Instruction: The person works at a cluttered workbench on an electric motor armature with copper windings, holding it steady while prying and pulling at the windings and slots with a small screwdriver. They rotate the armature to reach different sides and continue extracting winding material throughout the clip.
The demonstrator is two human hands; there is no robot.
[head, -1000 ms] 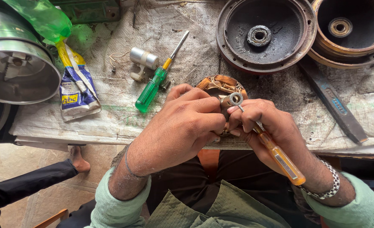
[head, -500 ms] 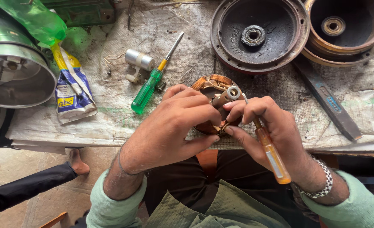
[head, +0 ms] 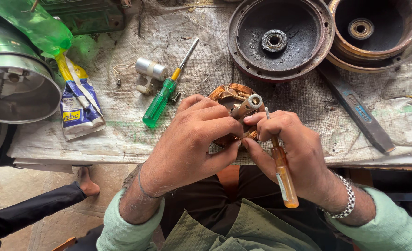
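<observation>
Together, our left hand (head: 194, 139) fingers wrap the copper-wound coil (head: 231, 109) at the bench edge, while our right hand (head: 292, 148) pinches an orange-handled screwdriver (head: 282, 174) against it.

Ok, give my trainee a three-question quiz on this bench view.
1. True or false: the right hand grips an orange-handled screwdriver.
2. What lies on the cloth nearest the green-handled screwdriver: A) silver capacitor B) dark flat bar C) black round housing?
3. What does the left hand hold at the bench edge?

Key: 1 true; 2 A; 3 the copper-wound stator with its metal shaft.
</observation>
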